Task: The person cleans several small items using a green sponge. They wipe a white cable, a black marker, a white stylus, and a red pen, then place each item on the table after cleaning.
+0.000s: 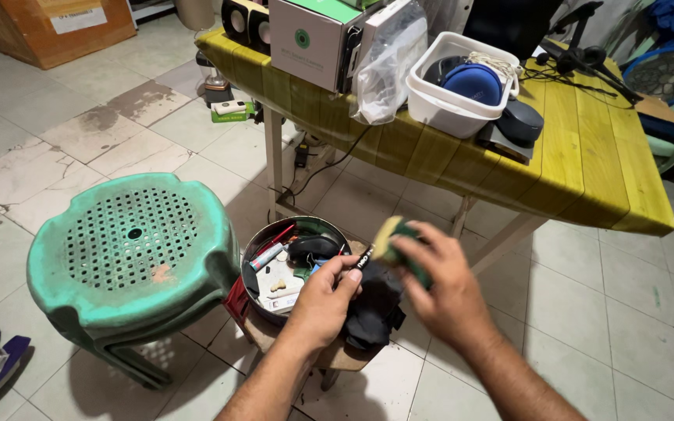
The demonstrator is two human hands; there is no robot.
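- The left hand (325,300), forearm reaching up from the lower edge, has its fingers clamped on a black cloth-like thing (374,308) that hangs over a low stool.
- The right hand (438,273), palm down, has its fingers closed round a sponge (390,236) pressed to that black thing.
- Just behind, a round tin (253,265) of pens and odds sits near; a hard rub could tip it.
- Left stands a green stool (130,249); beyond, the yellow counter (587,156) carries a white tub (438,105).
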